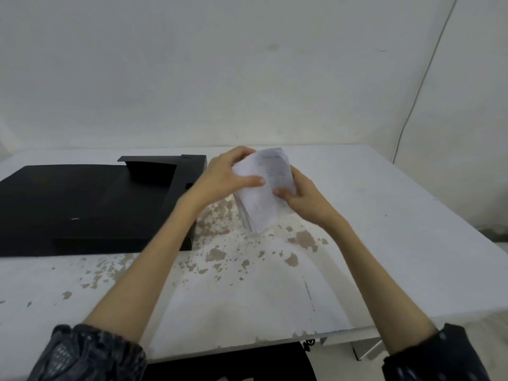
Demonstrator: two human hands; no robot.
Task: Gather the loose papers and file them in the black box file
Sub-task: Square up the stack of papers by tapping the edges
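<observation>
Papers (264, 193) — print blurred — between both hands' fingers (254, 180)

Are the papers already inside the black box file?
No, both hands hold the papers above the table, right of the box file.

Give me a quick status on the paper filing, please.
Left hand and right hand both gripping papers above table. Black box file lies left. Nothing between.

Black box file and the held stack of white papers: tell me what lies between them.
In the head view, only the left hand and its forearm cross between the black box file and the white papers; beneath is bare, chipped white tabletop.
</observation>
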